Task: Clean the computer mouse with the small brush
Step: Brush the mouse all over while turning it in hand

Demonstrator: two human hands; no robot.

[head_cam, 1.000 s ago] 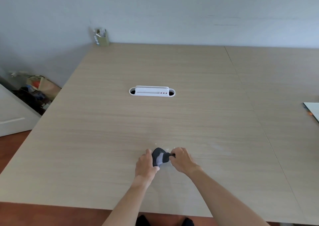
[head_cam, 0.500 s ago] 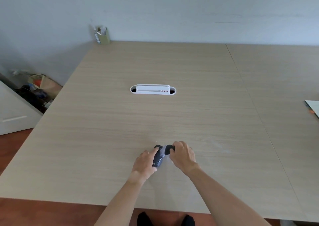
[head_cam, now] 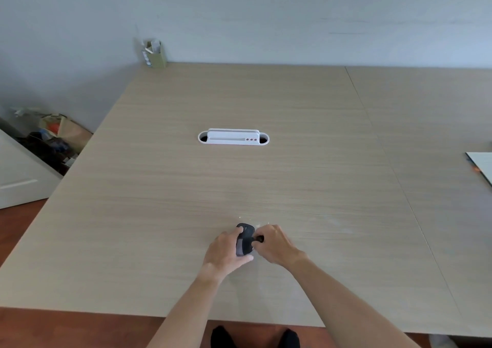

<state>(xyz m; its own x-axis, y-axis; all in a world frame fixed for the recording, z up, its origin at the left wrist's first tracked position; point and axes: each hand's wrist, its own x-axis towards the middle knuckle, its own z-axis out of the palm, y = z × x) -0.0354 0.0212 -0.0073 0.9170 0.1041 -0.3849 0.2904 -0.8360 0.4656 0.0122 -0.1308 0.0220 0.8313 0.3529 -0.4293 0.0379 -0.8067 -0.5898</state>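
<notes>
A dark grey computer mouse [head_cam: 244,239] rests on the wooden table [head_cam: 239,182] near its front edge. My left hand [head_cam: 225,250] grips the mouse from the left side, thumb and fingers around it. My right hand [head_cam: 274,244] is closed on a small dark brush [head_cam: 257,239], whose end touches the right side of the mouse. Most of the brush is hidden inside my fingers. Small pale specks lie on the table just beyond the mouse.
A white cable-port cover [head_cam: 233,137] sits in the table's middle. A small box of papers [head_cam: 155,53] stands at the far left corner by the wall. A white sheet [head_cam: 482,165] lies at the right edge. Bags and clutter [head_cam: 53,140] lie on the floor to the left.
The mouse has been turned in my left hand from tilted with its pale underside showing to lying top side up. My right hand with the brush stays against its right side.
</notes>
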